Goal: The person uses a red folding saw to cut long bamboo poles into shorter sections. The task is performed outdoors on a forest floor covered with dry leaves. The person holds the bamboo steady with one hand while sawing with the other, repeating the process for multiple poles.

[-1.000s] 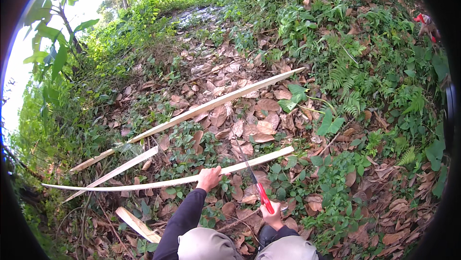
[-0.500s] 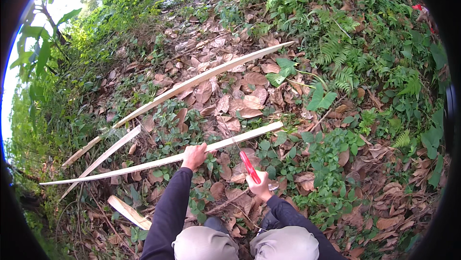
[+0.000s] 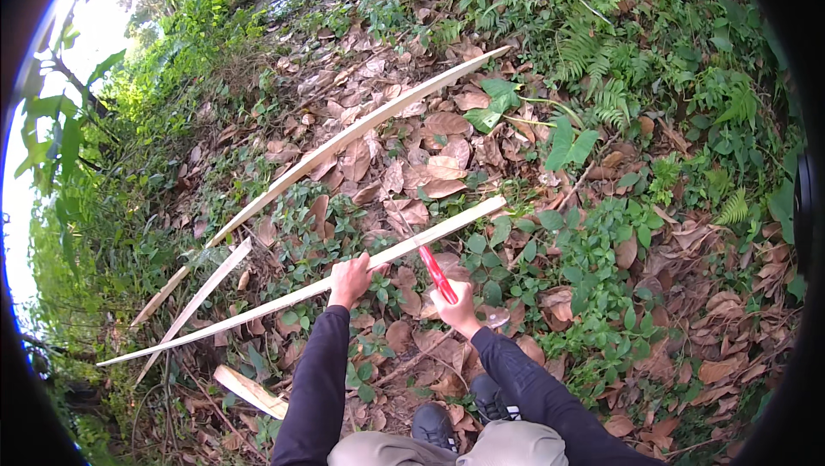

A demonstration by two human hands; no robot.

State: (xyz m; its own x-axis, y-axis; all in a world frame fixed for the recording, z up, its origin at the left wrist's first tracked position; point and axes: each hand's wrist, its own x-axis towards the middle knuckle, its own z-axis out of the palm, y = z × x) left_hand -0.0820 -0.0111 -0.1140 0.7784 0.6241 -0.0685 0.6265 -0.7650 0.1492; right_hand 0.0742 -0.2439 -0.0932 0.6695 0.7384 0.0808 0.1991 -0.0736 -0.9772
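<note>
Plank [image 3: 455, 223] runs slantwise in front of the person, low at the left end, right end pointing up and away. Left hand [image 3: 347, 282] is on it about mid-length; grip looks like thumb on the near side, fingers curled over the top, pinching the plank. Undersides of those fingers hidden. Probably there to stop the plank rolling or sliding under the blade.

Saw [image 3: 436, 273] is in the right hand [image 3: 461, 307], fingers wrapped tight round the red handle. Blade lies across the plank just right of the left hand, tip showing past the far edge. Can't tell if there's a cut or how deep. Crossing close to the clamped spot likely keeps flex down; the right end sticks out beyond the blade, no hand on it.

Plank's left end crosses a short strip [image 3: 198, 290], which may prop it a bit. Longer plank [image 3: 344, 137] lies farther out on dry leaves [image 3: 444, 168], well apart from both hands. Wood chunk [image 3: 249, 390] sits near the left forearm, untouched. Shoes [image 3: 434, 426] are on the near side, apart from the blade.
</note>
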